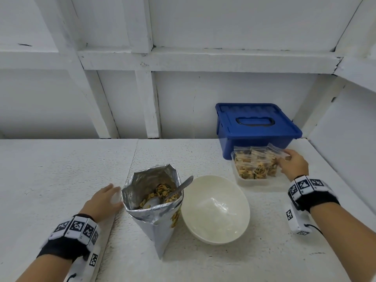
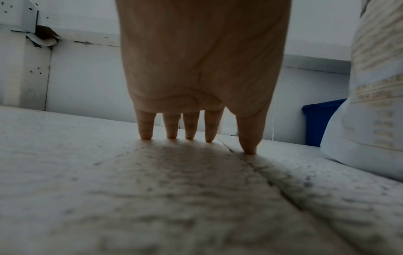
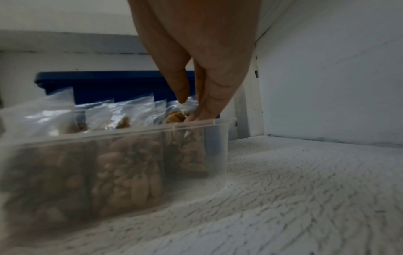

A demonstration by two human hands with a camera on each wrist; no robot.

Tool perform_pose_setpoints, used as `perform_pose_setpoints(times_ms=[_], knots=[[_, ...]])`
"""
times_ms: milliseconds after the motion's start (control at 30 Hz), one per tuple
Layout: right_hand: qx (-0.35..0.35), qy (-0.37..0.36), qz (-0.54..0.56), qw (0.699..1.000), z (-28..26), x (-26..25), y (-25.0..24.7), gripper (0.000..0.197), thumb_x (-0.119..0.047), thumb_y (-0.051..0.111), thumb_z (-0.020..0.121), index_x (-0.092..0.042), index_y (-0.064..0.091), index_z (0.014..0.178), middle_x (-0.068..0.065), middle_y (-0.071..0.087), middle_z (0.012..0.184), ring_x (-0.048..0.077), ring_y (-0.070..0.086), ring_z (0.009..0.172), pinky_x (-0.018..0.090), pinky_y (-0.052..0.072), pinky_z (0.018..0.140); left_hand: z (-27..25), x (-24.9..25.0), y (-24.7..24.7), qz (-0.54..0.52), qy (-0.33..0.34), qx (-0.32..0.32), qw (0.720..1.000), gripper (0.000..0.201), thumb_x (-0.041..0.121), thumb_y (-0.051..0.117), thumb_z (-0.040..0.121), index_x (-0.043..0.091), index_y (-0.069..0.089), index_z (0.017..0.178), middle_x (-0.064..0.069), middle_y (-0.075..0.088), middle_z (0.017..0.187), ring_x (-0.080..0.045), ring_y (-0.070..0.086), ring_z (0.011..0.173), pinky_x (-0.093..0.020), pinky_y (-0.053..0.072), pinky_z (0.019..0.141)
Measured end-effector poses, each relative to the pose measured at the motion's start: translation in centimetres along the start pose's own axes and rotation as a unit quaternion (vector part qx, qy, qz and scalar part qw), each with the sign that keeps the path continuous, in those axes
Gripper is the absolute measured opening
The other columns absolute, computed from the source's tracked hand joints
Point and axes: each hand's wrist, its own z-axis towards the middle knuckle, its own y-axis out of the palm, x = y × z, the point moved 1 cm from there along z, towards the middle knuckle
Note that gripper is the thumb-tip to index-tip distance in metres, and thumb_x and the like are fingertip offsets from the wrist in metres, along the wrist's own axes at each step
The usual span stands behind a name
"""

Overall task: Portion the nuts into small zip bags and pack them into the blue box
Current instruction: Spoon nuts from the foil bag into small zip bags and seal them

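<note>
Packing stage, apparently. Blue box (image 1: 256,129) at the back, lid shut; needs opening next. Filled zip bags (image 1: 254,165) upright in clear tub (image 1: 252,181) before it. Right hand (image 1: 293,162) pinching the end bag. Left hand (image 1: 103,200) flat, empty, beside foil nut bag (image 1: 152,200).

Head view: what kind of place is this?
Probably a makeshift data-collection bench, not a kitchen: a bare white-painted table, white framed board walls, and tracking markers on both wrists.
</note>
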Motion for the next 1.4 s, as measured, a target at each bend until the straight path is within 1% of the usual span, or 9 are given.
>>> perform_pose_setpoints(times_ms=[167, 300, 467, 600, 800, 900, 1067, 1200, 1400], knots=[[0.022, -0.146, -0.057, 0.987, -5.4, -3.5, -0.5, 0.040, -0.012, 0.058, 0.087, -0.006, 0.052, 0.126, 0.023, 0.048, 0.122, 0.036, 0.050, 0.108, 0.042, 0.041, 0.095, 0.2, -0.3, 0.0, 0.013, 0.004, -0.005, 1.000, 0.062, 0.016, 0.059, 0.087, 0.007, 0.032, 0.142, -0.017, 0.025, 0.150, -0.032, 0.026, 0.138, -0.039, 0.026, 0.112], [-0.140, -0.255, -0.059, 0.955, -12.8, -6.9, 0.9, 0.034, -0.019, 0.059, 0.088, -0.016, 0.055, 0.121, -0.001, 0.053, 0.113, 0.013, 0.050, 0.101, 0.029, 0.043, 0.091, 0.4, -0.5, 0.1, 0.013, 0.011, -0.005, 1.000, 0.061, 0.017, 0.060, 0.086, 0.007, 0.035, 0.141, -0.016, 0.028, 0.149, -0.032, 0.028, 0.137, -0.039, 0.026, 0.112], [-0.386, -0.278, -0.234, 0.848, -17.9, -6.6, 4.5, 0.053, -0.046, 0.058, 0.085, -0.026, 0.046, 0.132, -0.002, 0.050, 0.127, 0.012, 0.049, 0.110, 0.026, 0.040, 0.095, 0.4, -0.7, 0.1, 0.004, 0.014, 0.000, 1.000, 0.061, 0.019, 0.061, 0.085, 0.009, 0.037, 0.140, -0.016, 0.030, 0.149, -0.032, 0.028, 0.137, -0.043, 0.026, 0.112], [-0.423, -0.277, -0.402, 0.763, -18.8, -5.8, 6.3, 0.074, -0.051, 0.054, 0.084, -0.025, 0.021, 0.144, 0.004, 0.037, 0.138, 0.024, 0.040, 0.122, 0.034, 0.040, 0.093, 0.6, -0.8, 0.3, 0.010, 0.013, 0.001, 1.000, 0.062, 0.019, 0.063, 0.084, 0.008, 0.037, 0.140, -0.016, 0.031, 0.148, -0.032, 0.029, 0.136, -0.042, 0.027, 0.111], [-0.354, -0.294, -0.392, 0.797, -18.8, -6.1, 7.2, 0.023, -0.021, 0.042, 0.094, -0.010, 0.051, 0.112, 0.008, 0.054, 0.101, 0.027, 0.054, 0.093, 0.027, 0.037, 0.064, 0.7, -0.7, 0.3, 0.028, 0.007, 0.002, 1.000, 0.064, 0.018, 0.064, 0.083, 0.007, 0.036, 0.140, -0.017, 0.028, 0.149, -0.033, 0.028, 0.136, -0.041, 0.026, 0.112], [-0.339, -0.293, -0.357, 0.820, -18.4, -6.2, 6.8, 0.017, -0.014, 0.037, 0.095, -0.013, 0.044, 0.080, 0.001, 0.043, 0.070, 0.025, 0.049, 0.074, 0.020, 0.025, 0.048, 0.7, -0.5, 0.3, 0.038, 0.001, -0.003, 0.999, 0.064, 0.020, 0.063, 0.083, 0.008, 0.037, 0.140, -0.017, 0.029, 0.148, -0.033, 0.028, 0.136, -0.042, 0.026, 0.112], [-0.285, -0.296, -0.284, 0.867, -18.0, -7.2, 4.8, 0.030, -0.022, 0.036, 0.098, -0.008, 0.060, 0.089, 0.007, 0.057, 0.091, 0.024, 0.056, 0.088, 0.031, 0.044, 0.073, 3.1, -3.4, 1.5, 0.016, 0.006, -0.001, 1.000, 0.075, 0.079, 0.041, 0.070, 0.035, 0.046, 0.131, 0.000, 0.039, 0.145, -0.020, 0.033, 0.134, -0.046, 0.032, 0.107], [-0.170, -0.349, -0.188, 0.902, -17.4, -9.8, 1.7, 0.026, -0.025, 0.043, 0.096, -0.010, 0.065, 0.099, 0.005, 0.058, 0.091, 0.017, 0.053, 0.083, 0.033, 0.046, 0.078, -0.9, 1.4, -2.1, -0.062, 0.036, 0.068, 0.995, 0.041, 0.029, 0.057, 0.090, 0.014, 0.054, 0.128, -0.007, 0.052, 0.134, -0.024, 0.045, 0.125, -0.037, 0.032, 0.104], [-0.064, -0.436, 0.039, 0.897, -19.1, -15.3, -0.5, 0.011, -0.015, 0.065, 0.085, -0.014, 0.058, 0.093, -0.007, 0.057, 0.082, 0.000, 0.050, 0.072, 0.006, 0.040, 0.070, -5.5, 8.1, -7.9, -0.177, 0.185, 0.233, 0.938, 0.030, 0.027, 0.054, 0.091, 0.015, 0.060, 0.118, -0.001, 0.063, 0.116, -0.014, 0.056, 0.105, -0.024, 0.038, 0.088]])
